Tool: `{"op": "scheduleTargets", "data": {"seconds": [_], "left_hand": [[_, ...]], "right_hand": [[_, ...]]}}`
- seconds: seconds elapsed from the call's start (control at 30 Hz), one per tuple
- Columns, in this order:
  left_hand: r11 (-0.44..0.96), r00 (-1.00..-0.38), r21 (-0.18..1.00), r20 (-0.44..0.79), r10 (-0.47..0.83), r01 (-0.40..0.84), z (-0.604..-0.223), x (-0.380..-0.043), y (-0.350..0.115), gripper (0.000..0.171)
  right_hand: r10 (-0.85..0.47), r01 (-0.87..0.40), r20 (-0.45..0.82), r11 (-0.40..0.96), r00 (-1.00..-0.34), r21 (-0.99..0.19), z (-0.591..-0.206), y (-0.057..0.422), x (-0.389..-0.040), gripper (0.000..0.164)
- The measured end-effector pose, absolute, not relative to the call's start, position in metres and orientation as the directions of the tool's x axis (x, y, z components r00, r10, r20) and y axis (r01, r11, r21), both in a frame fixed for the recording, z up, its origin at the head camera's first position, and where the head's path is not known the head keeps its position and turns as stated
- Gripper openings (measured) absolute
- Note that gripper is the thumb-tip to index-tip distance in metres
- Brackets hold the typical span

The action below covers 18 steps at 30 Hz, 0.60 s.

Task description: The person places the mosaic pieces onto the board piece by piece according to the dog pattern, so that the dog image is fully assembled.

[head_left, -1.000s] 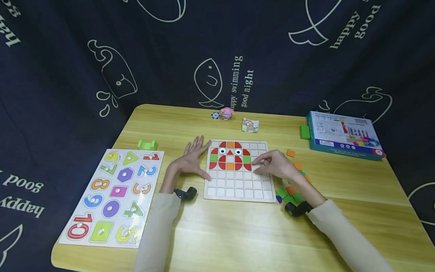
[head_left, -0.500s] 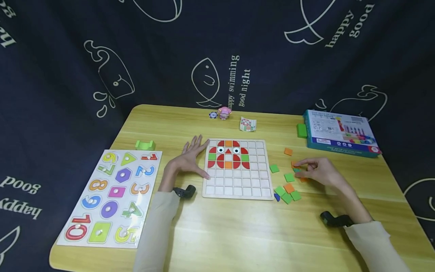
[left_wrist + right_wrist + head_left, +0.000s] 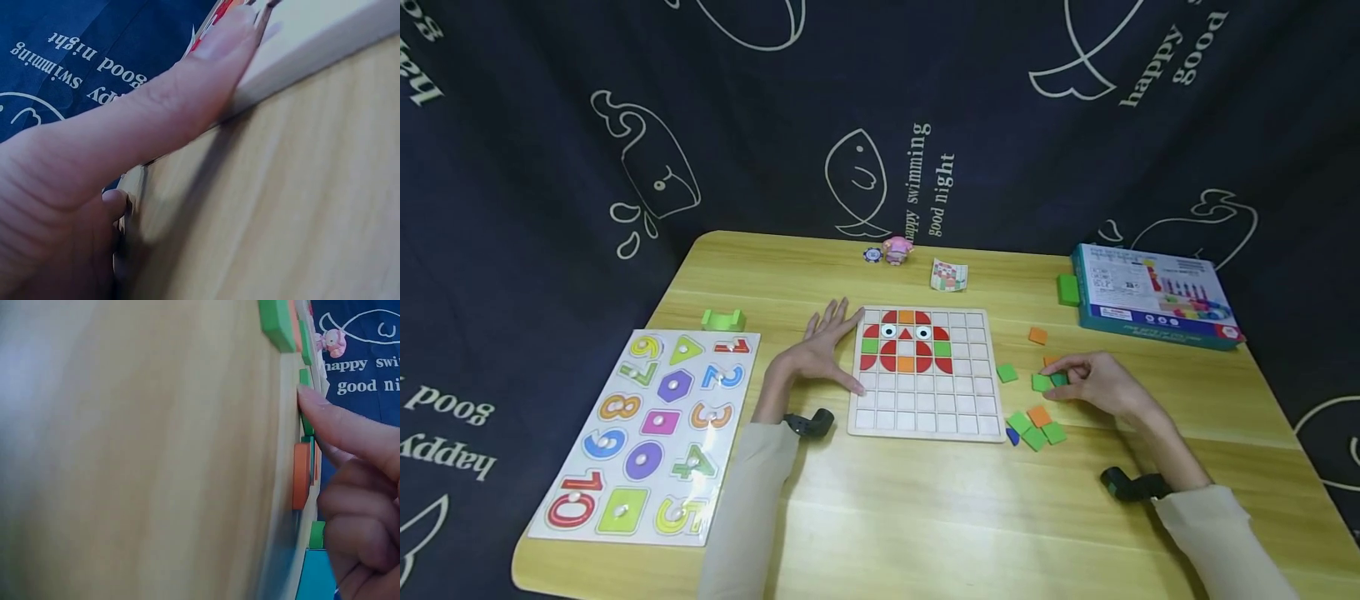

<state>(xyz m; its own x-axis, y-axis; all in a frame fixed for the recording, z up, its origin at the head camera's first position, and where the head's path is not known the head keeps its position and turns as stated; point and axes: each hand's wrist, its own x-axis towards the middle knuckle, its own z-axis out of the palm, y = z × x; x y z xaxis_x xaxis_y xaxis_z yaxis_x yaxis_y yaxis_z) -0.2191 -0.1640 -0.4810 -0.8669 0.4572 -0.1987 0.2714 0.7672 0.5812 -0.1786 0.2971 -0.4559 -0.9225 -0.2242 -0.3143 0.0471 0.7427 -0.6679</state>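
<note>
Green tile [image 3: 1041,382] between thumb and forefinger: the right hand [image 3: 1097,383] pinches it, off the right edge of a wooden grid board [image 3: 917,404]. Orange and green tiles [image 3: 1039,416] lie nearby. The left hand [image 3: 812,357], fingers spread, touches the board's left edge. A number puzzle [image 3: 686,433] lies along the table's [image 3: 910,517] left edge; a blue box [image 3: 1157,292] near its far right corner.

The table [image 3: 880,517] is bright, with a pale shine up front (it looks almost white there), but the curtain [image 3: 760,150] is dark. Close up, the left hand [image 3: 94,156] has a soft shadow beside it, and the wood looks blurry.
</note>
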Motion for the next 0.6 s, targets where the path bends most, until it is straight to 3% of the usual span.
{"op": "scheduleTargets", "data": {"seconds": [0.17,0.43,0.6], "left_hand": [[0.765,-0.866,0.583,-0.196,0.461,0.275,-0.481,-0.219,-0.164,0.137],[0.757,-0.870,0.596,-0.187,0.456,0.269,-0.481,-0.218,-0.165,0.137],[0.759,-0.869,0.586,-0.177,0.461,0.283,-0.482,-0.218,-0.165,0.137]], "right_hand": [[-0.251,-0.034,-0.239,0.754,-0.938,-0.656,-0.445,0.273,-0.176,0.035],[-0.328,-0.083,-0.197,0.675,-0.924,-0.733,-0.437,0.157,-0.172,0.025],[-0.329,-0.090,-0.174,0.651,-0.928,-0.754,-0.446,0.115,-0.174,0.024]]}}
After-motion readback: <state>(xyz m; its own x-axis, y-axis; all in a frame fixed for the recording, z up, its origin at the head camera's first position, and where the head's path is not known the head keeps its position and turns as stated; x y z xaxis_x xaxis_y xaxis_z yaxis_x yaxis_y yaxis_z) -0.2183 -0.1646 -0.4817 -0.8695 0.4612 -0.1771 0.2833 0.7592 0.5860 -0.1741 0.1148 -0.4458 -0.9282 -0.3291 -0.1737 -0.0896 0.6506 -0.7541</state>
